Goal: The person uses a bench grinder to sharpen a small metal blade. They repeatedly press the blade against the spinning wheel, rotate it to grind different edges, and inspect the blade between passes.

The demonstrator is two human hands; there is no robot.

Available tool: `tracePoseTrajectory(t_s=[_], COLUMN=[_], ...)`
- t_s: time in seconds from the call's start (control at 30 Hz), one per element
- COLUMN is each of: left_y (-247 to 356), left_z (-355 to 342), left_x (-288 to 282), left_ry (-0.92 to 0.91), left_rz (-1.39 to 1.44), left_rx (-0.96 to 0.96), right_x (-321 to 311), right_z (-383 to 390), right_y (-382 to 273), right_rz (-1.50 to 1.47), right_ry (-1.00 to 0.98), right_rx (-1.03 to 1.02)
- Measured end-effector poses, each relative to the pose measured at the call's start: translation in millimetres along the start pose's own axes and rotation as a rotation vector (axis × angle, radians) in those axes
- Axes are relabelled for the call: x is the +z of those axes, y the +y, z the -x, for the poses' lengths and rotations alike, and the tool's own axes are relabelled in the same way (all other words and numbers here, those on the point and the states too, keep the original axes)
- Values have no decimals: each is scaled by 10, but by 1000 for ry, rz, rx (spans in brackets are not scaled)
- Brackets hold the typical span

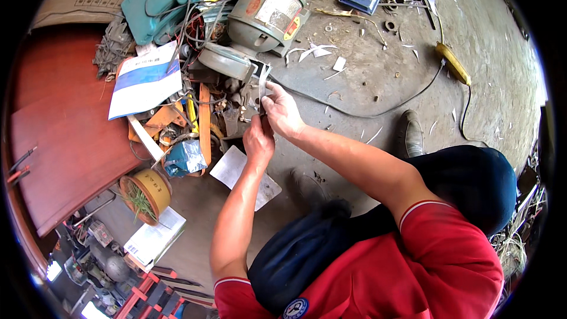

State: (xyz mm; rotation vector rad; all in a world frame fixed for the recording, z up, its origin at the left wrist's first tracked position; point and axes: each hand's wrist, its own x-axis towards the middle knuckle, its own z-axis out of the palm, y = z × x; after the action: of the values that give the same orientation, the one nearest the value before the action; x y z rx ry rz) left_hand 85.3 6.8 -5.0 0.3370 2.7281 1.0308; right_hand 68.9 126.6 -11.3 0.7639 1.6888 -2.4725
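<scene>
A grey-green bench grinder stands on the floor at the top middle, its round wheel guard toward me. Both my hands grip a narrow, shiny metal blade that looks like a knife. Its tip end is up at the grinder's near side by the guard; whether it touches the wheel is hidden. My left hand is closed around the dark lower end. Just above it, my right hand pinches the blade with thumb and fingers.
A black cable runs from the grinder to a yellow power strip. Left lie a paper booklet, tools, orange straps and a yellow plant pot. A teal case and red-brown table stand there. My shoe is at right.
</scene>
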Motion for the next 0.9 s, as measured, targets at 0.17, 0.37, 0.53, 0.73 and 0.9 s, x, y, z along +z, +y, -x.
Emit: tracePoseTrajectory(t_s=[0.17,0.37,0.53,0.73,0.9], left_y=[-79,-109,13,30,-38], left_z=[66,63,51,68,90], left_x=[22,1,1,-30,-48], left_ry=[104,131,180,164,173], left_rz=[-31,-58,-17,14,7], left_rx=[-28,5,62,36,47], right_x=[64,106,77,105,135], right_z=[13,17,25,9,48], right_y=[-37,-93,-97,0,-10], right_rz=[107,35,104,116,156], right_ry=[-4,-19,-9,-3,-10], right_rx=[28,68,45,22,22])
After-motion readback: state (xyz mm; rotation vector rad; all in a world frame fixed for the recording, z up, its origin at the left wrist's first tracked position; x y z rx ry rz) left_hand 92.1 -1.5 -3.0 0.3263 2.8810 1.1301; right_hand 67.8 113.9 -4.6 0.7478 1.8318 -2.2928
